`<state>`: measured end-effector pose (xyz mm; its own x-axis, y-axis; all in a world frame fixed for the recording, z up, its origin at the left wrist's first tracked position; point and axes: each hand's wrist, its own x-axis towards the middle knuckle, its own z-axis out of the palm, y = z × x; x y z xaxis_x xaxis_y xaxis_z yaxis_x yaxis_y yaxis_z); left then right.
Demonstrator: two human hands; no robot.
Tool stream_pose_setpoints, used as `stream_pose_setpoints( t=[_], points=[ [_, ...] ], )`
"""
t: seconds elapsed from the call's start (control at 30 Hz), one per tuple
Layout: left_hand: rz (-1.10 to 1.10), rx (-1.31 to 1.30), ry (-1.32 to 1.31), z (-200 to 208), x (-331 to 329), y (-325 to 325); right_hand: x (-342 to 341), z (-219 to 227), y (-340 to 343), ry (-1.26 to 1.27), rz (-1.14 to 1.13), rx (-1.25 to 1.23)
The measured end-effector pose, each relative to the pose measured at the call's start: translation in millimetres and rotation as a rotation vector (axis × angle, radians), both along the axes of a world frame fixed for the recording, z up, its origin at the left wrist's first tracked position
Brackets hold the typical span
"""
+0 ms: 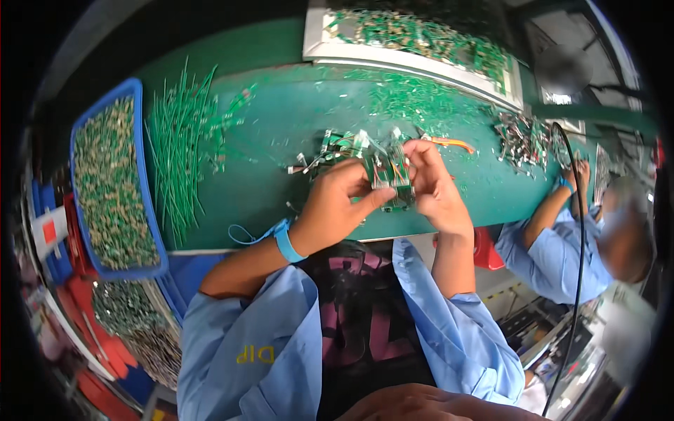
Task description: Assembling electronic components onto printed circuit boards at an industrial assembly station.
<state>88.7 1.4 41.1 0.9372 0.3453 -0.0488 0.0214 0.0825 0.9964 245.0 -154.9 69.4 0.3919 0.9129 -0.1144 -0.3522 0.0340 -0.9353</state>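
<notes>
Green rectangular wired circuit boards (380, 174): pinched by left hand (342, 194) and right hand (438, 189), judged light, stiff, fragile, best gripped edgewise.

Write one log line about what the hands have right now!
left hand: holding green circuit boards | right hand: fingers at those boards | table's left: green wires, blue tray | past right hand: orange-handled tool
</notes>
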Motion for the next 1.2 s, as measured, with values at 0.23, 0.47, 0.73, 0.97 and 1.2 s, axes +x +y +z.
stream_pose_setpoints(
  t=[0.23,0.47,0.73,0.97,1.2],
  points=[
    [0.192,0.261,0.032,25.5,-17.0,29.1,71.1,-3.2,65.4,-0.675,-0.215,-0.229],
    [0.07,0.986,-0.077,27.1,17.7,61.8,114.4,-49.7,101.5,-1.061,0.304,-0.079],
    [-0.142,0.889,0.13,-7.1,41.4,72.7,178.3,-28.1,-54.9,-1.265,-0.918,-0.724],
    [-0.155,0.852,0.098,-14.8,46.4,75.8,214.8,-65.8,-185.8,-1.514,-0.952,-1.033],
    [-0.126,0.86,0.093,-19.1,44.5,72.3,250.7,-26.1,-195.4,-1.707,-0.941,-1.197]
  ],
)
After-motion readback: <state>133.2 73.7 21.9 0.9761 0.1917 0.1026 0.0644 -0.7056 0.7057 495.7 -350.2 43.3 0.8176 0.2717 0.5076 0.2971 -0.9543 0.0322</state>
